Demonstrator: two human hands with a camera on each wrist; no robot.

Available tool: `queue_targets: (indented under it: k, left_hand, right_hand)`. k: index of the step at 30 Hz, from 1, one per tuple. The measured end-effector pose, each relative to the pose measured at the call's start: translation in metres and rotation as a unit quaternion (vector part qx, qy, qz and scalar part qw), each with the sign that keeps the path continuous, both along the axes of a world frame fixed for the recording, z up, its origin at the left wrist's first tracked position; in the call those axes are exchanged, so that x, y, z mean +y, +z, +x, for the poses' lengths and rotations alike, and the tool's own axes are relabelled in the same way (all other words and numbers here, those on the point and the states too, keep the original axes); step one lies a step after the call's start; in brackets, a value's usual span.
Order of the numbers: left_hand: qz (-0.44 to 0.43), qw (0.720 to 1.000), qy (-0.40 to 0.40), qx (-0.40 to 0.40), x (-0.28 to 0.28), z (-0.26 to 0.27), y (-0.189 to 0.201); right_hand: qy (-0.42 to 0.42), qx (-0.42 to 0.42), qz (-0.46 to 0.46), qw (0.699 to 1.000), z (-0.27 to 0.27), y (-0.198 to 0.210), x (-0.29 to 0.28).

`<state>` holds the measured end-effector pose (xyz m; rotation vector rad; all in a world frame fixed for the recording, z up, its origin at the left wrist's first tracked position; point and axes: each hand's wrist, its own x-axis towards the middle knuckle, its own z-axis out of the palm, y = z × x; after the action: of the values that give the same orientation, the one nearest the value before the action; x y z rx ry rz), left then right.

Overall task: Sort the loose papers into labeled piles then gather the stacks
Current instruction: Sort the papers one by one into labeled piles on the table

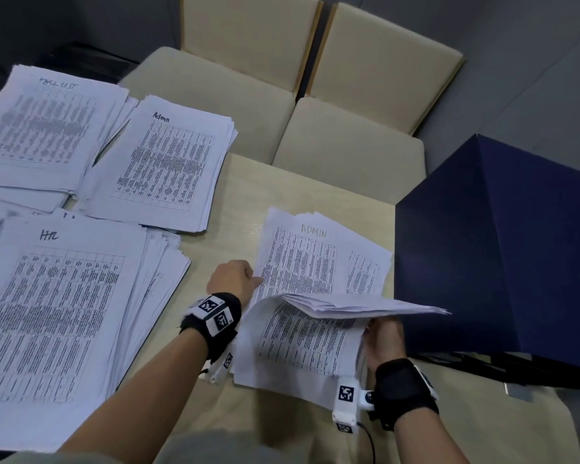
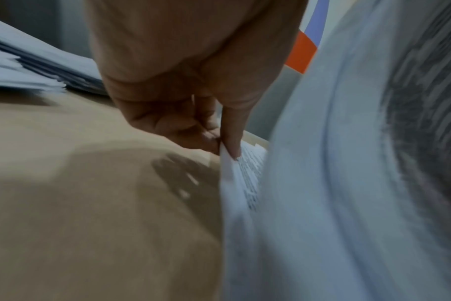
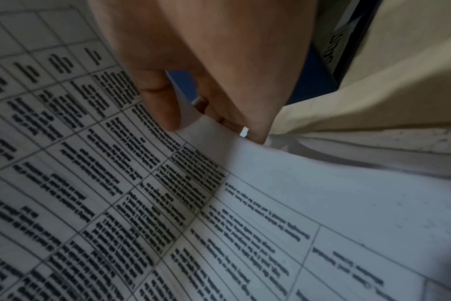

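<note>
Three labeled piles lie on the left of the table: "Task list" [image 1: 44, 128], "Admin" [image 1: 161, 162] and "HR" [image 1: 57, 313]. In front of me sits a loose stack topped by a sheet marked "ADMIN" [image 1: 302, 259]. My left hand [image 1: 255, 279] pinches that sheet's left edge [image 2: 229, 163] between thumb and finger. My right hand [image 1: 379, 326] grips a bundle of sheets [image 1: 365, 304] lifted and curled up off the stack's near part, thumb on the printed face [image 3: 142, 183]. Another printed sheet [image 1: 302, 339] shows beneath the bundle.
A large dark blue box [image 1: 499, 246] stands at the right, close to the loose stack. Beige chairs [image 1: 349, 139] are pushed against the table's far edge. Bare tabletop [image 1: 282, 182] lies between the Admin pile and the loose stack.
</note>
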<state>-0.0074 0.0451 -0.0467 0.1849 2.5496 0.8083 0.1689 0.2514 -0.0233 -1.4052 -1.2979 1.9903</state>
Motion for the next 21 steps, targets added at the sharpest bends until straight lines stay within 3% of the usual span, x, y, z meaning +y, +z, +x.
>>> queue_targets:
  k: [4, 7, 11, 14, 17, 21]
  left_hand:
    - [-0.035, 0.992, -0.099, 0.069, 0.002, -0.003, 0.008]
    - [0.058, 0.98, -0.173, 0.08, -0.003, -0.002, 0.01]
    - [0.257, 0.954, -0.156, -0.014, -0.009, 0.008, 0.019]
    - [0.323, 0.929, -0.133, -0.119, -0.01, 0.011, 0.018]
    - [0.3, 0.938, -0.105, -0.137, -0.003, 0.011, 0.017]
    - [0.191, 0.978, -0.059, -0.059, 0.012, 0.014, 0.01]
  right_hand:
    - [-0.002, -0.004, -0.009, 1.0, 0.002, 0.0, 0.002]
    - [-0.02, 0.001, -0.017, 1.0, 0.003, 0.0, 0.003]
    - [-0.038, 0.01, -0.006, 0.999, 0.001, 0.0, 0.0]
    - [-0.043, 0.007, 0.008, 0.999, 0.004, -0.002, 0.001]
    - [-0.033, 0.008, -0.008, 0.999, 0.01, -0.002, 0.002]
    - [-0.05, -0.015, -0.008, 0.999, 0.016, 0.002, 0.007]
